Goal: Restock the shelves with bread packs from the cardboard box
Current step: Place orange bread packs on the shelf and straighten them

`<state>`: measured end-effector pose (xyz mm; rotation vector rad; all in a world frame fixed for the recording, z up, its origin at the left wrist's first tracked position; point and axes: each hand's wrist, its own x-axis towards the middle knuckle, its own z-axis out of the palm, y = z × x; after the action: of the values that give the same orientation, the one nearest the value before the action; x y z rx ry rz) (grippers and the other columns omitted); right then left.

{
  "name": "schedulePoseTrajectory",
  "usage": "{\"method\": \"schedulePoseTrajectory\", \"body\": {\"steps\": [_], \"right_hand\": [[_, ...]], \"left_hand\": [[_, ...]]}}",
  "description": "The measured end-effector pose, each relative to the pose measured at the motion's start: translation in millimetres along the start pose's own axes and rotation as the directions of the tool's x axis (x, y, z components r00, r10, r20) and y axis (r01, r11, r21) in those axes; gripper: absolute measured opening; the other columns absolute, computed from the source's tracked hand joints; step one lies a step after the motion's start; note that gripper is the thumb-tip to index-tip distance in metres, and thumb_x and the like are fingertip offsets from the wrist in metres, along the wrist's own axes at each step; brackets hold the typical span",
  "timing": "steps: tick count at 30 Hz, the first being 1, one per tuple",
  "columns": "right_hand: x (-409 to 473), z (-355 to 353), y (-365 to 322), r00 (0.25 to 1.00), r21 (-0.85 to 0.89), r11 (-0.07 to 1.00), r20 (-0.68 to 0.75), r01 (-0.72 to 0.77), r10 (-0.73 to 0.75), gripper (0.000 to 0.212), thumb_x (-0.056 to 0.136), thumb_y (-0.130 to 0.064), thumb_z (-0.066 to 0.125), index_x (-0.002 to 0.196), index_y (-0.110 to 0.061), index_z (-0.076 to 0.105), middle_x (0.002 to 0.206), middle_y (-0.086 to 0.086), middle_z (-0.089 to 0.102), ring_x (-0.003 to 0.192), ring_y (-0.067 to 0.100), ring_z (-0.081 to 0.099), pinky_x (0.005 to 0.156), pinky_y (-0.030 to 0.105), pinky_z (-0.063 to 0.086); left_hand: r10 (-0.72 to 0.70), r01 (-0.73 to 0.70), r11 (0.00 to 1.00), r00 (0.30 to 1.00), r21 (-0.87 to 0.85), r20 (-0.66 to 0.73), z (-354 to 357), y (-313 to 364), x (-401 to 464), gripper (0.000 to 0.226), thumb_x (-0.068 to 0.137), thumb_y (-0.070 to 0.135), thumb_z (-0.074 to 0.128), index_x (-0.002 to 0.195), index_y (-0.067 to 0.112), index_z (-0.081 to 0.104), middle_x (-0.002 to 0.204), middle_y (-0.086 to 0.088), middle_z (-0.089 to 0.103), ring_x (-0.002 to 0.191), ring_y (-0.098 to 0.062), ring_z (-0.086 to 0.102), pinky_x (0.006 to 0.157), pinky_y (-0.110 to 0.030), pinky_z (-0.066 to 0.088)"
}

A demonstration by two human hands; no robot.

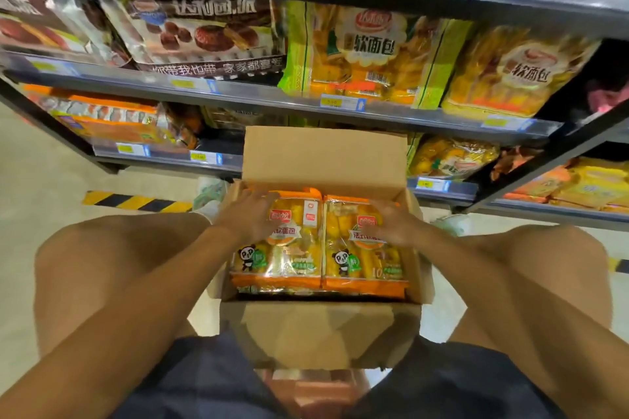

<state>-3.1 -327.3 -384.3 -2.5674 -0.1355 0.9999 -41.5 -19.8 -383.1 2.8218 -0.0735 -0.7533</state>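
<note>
An open cardboard box [326,153] stands on the floor between my knees, its far flap upright. Two orange and yellow bread packs lie side by side on top inside it. My left hand [246,214] rests flat on the left bread pack [282,258], fingers reaching its far edge. My right hand [391,219] lies on the right bread pack [364,262], fingers spread over its label. Both hands look blurred. More packs show underneath at the box's near edge.
Shelves [272,97] rise right behind the box, stocked with bread packs [371,54] and chocolate pie bags [204,34]. The lower shelf [163,155] holds orange packs. Yellow-black floor tape [132,202] runs at left. My knees flank the box.
</note>
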Motion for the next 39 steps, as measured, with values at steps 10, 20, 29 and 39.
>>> {"method": "schedulePoseTrajectory", "body": {"steps": [10, 20, 29, 39], "right_hand": [[15.5, 19.7, 10.0, 0.956, 0.225, 0.931, 0.115, -0.288, 0.269, 0.089, 0.085, -0.052, 0.073, 0.153, -0.012, 0.031, 0.155, 0.009, 0.039, 0.14, 0.029, 0.041, 0.105, 0.033, 0.039], [47.9, 35.2, 28.8, 0.901, 0.479, 0.763, 0.232, -0.434, 0.367, 0.143, 0.02, -0.08, 0.083, 0.144, -0.02, 0.046, 0.143, 0.006, 0.054, 0.124, 0.03, 0.057, 0.104, 0.047, 0.048], [16.9, 24.2, 7.0, 0.916, 0.638, 0.675, 0.13, -0.37, 0.379, 0.102, 0.034, -0.07, 0.08, 0.122, -0.02, 0.062, 0.122, 0.006, 0.069, 0.108, 0.028, 0.066, 0.1, 0.046, 0.052], [9.5, 11.9, -8.3, 0.906, 0.633, 0.689, 0.047, -0.352, 0.42, 0.067, 0.078, -0.053, 0.078, 0.131, -0.017, 0.059, 0.131, 0.009, 0.063, 0.118, 0.029, 0.06, 0.096, 0.035, 0.046]], "left_hand": [[-0.282, 0.293, 0.955, 0.946, -0.049, 0.162, 13.4, -5.4, 7.4, 0.083, 0.091, 0.058, 0.055, 0.154, 0.018, 0.019, 0.16, -0.014, 0.026, 0.141, -0.035, 0.039, 0.111, -0.047, 0.039], [-0.334, 0.415, 0.777, 0.909, -0.472, 0.25, 26.1, -4.7, 21.1, 0.122, 0.059, 0.078, 0.068, 0.155, 0.026, 0.014, 0.154, -0.005, 0.042, 0.143, -0.034, 0.036, 0.119, -0.055, 0.022], [-0.428, 0.393, 0.556, 0.891, -0.732, 0.153, 23.4, -5.9, 14.6, 0.077, 0.054, 0.07, 0.062, 0.124, 0.041, 0.049, 0.127, -0.003, 0.06, 0.113, -0.03, 0.06, 0.099, -0.05, 0.05], [-0.553, 0.358, 0.242, 0.815, -0.902, 0.175, 3.0, -0.4, -0.3, 0.063, 0.083, 0.044, 0.07, 0.136, 0.016, 0.05, 0.119, -0.006, 0.061, 0.096, -0.02, 0.063, 0.074, -0.033, 0.052]]}}
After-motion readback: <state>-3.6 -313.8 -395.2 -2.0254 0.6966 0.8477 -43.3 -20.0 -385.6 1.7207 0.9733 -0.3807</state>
